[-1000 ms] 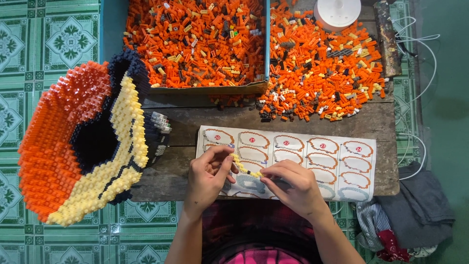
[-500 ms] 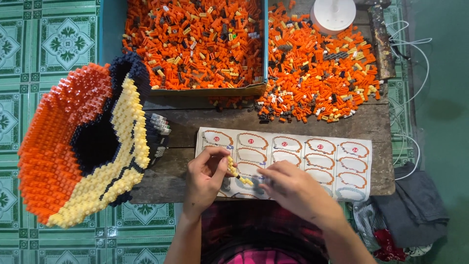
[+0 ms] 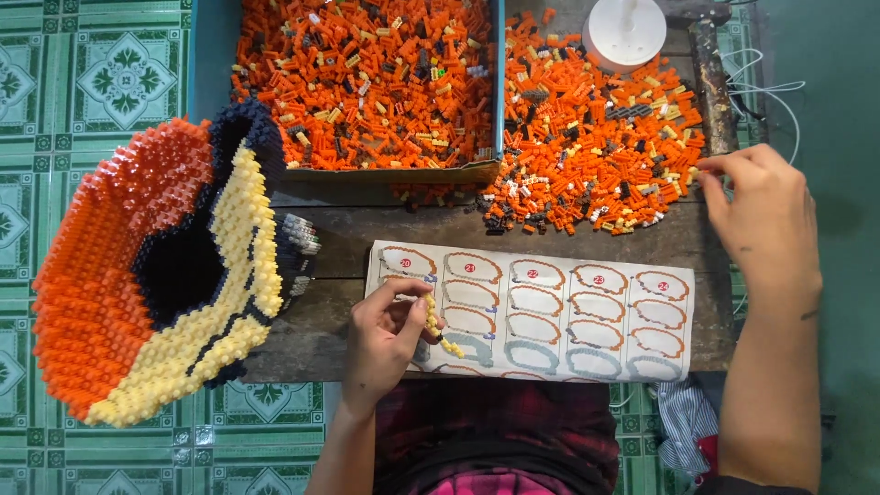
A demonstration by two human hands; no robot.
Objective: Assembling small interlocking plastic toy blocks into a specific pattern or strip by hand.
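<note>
The right hand [image 3: 765,215], which met the left hand [image 3: 385,335] over the instruction sheet [image 3: 550,312] 0.5 s ago, now reaches up-right of the sheet, fingers pinching at the loose orange brick pile [image 3: 596,156]. The left hand pinches a short yellow brick strip [image 3: 435,325] over the sheet's left edge. Above the sheet, a blue box [image 3: 209,64] holds orange bricks.

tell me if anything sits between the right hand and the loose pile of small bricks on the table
Nothing visible does. The right hand is at the right edge of the loose brick pile, fingertips at its outermost pieces with no object between. The left hand holds a short yellow brick strip over the instruction sheet, away from that path.
</note>
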